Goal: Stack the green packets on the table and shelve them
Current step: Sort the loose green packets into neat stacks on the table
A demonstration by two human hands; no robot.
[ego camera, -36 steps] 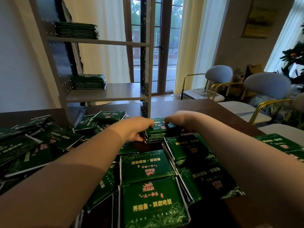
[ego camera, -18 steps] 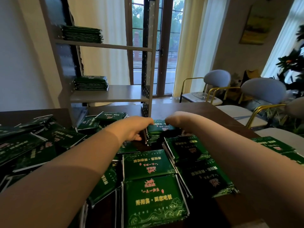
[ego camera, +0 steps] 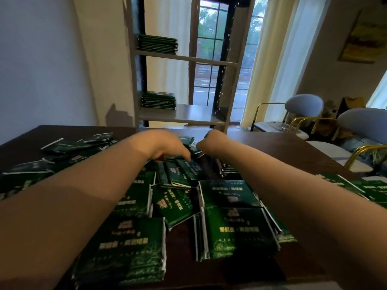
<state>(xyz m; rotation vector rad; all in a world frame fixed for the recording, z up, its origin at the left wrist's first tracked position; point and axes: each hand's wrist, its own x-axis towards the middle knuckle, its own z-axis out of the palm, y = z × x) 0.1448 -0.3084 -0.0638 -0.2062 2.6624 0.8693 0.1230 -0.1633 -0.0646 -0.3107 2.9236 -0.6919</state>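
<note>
Stack [ego camera: 181, 172] between hands [ego camera: 167, 146] [ego camera: 212, 142] now askew

The packets [ego camera: 236, 229] look glossy, like printed plastic film. The bench [ego camera: 272, 145] is dark, smooth wood. The shelf [ego camera: 188, 114] has pale matt boards; the chairs [ego camera: 303, 105], shiny gold metal frames, grey cloth.

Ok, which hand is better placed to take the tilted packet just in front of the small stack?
Left, probably. The left hand reaches right over the tilted packet; the right hand sits farther right, on the small stack's other side.
</note>
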